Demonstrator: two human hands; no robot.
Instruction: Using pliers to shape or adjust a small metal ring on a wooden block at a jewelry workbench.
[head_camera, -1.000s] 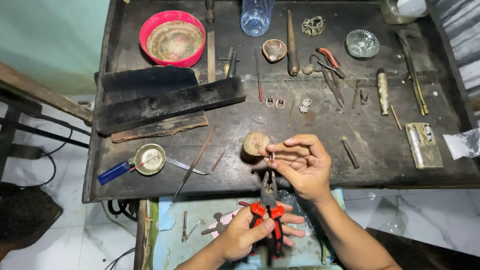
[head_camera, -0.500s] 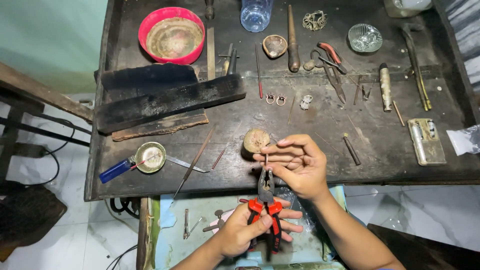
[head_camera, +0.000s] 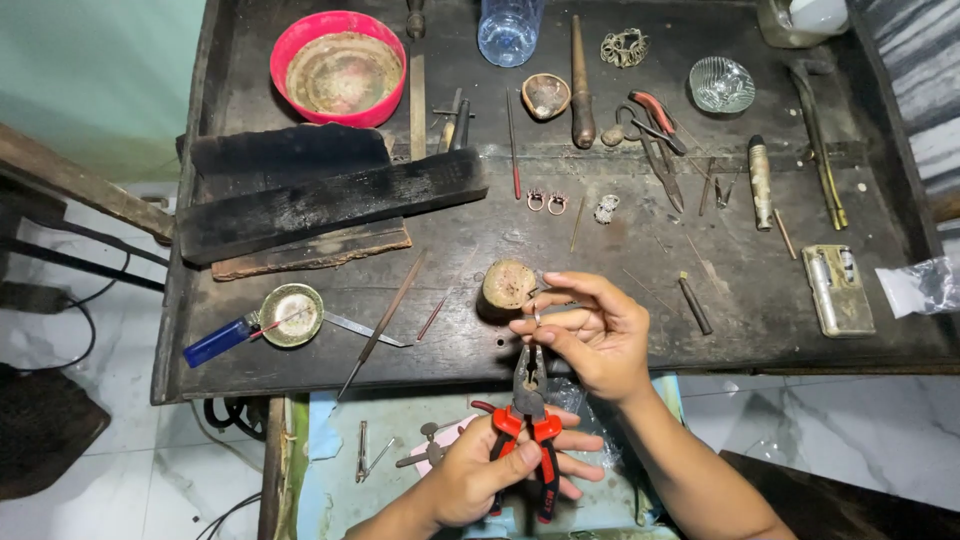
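Fingers of the right hand (head_camera: 592, 335): thumb and forefinger pinched on a small ring (head_camera: 537, 317), a thin metal piece held just above the front edge of the workbench (head_camera: 760, 340); other fingers curled loosely beside it.

Fingers of the left hand (head_camera: 500, 475): clenched around the red handles of a pair of pliers (head_camera: 528, 420), which point upward, their tips at or just under the ring; whether they touch it cannot be told.

Position: both hands in front of the bench, over a light blue lower shelf (head_camera: 400, 420) carrying a few small tools.

Items near the hands, on the bench:
- round wooden block (head_camera: 508, 285), just left of the right hand;
- thin metal rod (head_camera: 385, 322), lying slantwise, left of the block;
- small round tin dish (head_camera: 290, 314) with a blue lighter (head_camera: 218, 340) touching its left side.

Items further back:
- two rings (head_camera: 546, 202) side by side, mid-bench;
- long charred wooden board (head_camera: 330, 200), with another dark slab behind it;
- red bowl (head_camera: 339, 68), back left;
- clear plastic bottle (head_camera: 508, 28), back centre;
- wooden tapered stick (head_camera: 580, 80), upright to the view, beside a small clay cup (head_camera: 546, 95);
- second pair of red-handled pliers (head_camera: 650, 115), back right;
- clear glass dish (head_camera: 722, 84), far right back;
- small flat metal case (head_camera: 838, 288), right front.
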